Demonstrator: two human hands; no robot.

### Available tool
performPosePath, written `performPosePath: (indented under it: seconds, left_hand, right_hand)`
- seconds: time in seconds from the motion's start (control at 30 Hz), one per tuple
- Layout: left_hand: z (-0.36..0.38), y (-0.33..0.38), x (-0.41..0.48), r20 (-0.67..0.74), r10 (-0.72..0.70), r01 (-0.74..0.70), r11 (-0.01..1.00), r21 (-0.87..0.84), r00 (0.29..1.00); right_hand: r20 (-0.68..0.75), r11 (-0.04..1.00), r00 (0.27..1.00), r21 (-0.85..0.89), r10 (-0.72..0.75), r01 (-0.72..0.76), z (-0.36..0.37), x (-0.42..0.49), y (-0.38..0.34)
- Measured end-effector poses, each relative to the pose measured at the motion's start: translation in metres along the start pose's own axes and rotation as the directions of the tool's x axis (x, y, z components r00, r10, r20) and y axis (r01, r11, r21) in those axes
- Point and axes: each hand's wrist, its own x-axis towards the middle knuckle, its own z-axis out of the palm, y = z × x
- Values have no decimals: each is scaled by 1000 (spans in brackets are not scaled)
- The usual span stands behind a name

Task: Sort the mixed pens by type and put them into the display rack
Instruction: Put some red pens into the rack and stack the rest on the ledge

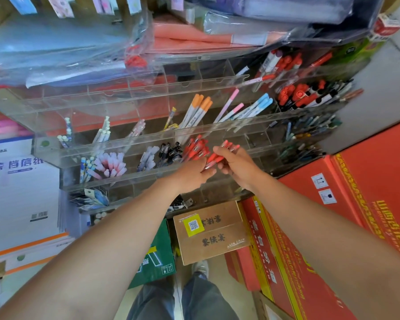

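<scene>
While left hand (191, 174) and right hand (237, 166) fingers grip red pens (214, 159), rack (116, 147) edge lies just beyond.

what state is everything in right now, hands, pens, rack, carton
left hand, pinching the lower ends of the held red pens
right hand, curled round the same bundle
racked red pens, capped, leaning in one compartment
black pens, capped, in the next compartment
display rack, partly filled, some upper compartments empty
brown carton, closed
</scene>
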Motion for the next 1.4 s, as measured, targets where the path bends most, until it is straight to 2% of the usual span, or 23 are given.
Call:
performPosePath:
  seconds: [0.1, 0.27, 0.43, 0.53, 0.7, 0.83, 1.0, 1.1, 1.27, 1.4]
  left_hand:
    - [-3, 2, 8, -37, -41, 43, 998, 41, 998]
    - [-12, -5, 14, -221, -115, 142, 984, 111, 969]
    - [-13, -5, 12, -442, 19, 118, 953, 279, 897]
    - [-12, -7, 14, -475, 79, 94, 940, 329, 876]
    - [-11, -16, 17, -410, 76, 83, 931, 355, 909]
    - [-11, -18, 16, -437, 95, 55, 946, 319, 894]
    - [-8, -18, 18, -438, 101, 46, 949, 312, 893]
    - [-7, -17, 20, -432, 93, 50, 950, 308, 897]
    - [-7, -14, 14, -462, 54, 104, 945, 311, 885]
    - [-11, -17, 0, -513, 13, 137, 957, 254, 858]
  right_hand:
    - [-44, 1000, 999, -15, -24, 23, -8, 7, -10]
    - [-203, 995, 976, 38, -82, 92, -28, 26, -30]
    - [-429, 982, 884, -54, -187, 181, -43, 41, -38]
    - [-488, 975, 846, -61, -215, 213, -38, 46, -31]
    - [-430, 982, 885, -144, -176, 126, -21, 57, -5]
    - [-402, 974, 902, -211, -159, 78, -11, 62, 8]
    - [-384, 976, 922, -214, -49, -37, -12, 71, 23]
    - [-352, 980, 936, -194, -25, -47, -16, 69, 21]
    - [-401, 869, 883, -495, -242, 13, -20, 56, 19]
    - [-238, 801, 890, -564, -388, 199, -3, 32, 7]
